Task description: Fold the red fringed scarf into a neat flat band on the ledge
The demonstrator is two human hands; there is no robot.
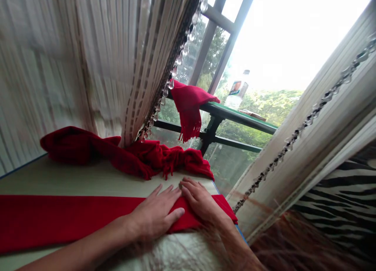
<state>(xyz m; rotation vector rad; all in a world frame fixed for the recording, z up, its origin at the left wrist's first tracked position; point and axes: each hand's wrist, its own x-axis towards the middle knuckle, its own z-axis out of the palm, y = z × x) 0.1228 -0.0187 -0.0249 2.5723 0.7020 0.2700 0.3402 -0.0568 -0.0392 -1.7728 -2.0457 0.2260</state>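
A long red scarf (73,220) lies flattened in a band across the pale tabletop (123,185), its right end at the blue-edged rim. My left hand (157,212) rests on it palm down, fingers spread and thumb apart. Close beside it, my right hand (201,200) also lies flat on the scarf with the fingers stretched out. The fingertips of the two hands nearly meet. Behind them, a crumpled red fringed scarf (141,157) is heaped along the far side of the table.
Another red fringed scarf (189,106) hangs over a dark green railing (249,120) by the window, where a clear plastic bottle (237,91) stands. Beaded curtains hang left (96,59) and right (293,145). A zebra-striped fabric (337,200) is at the right; blurred hair strands cross the bottom.
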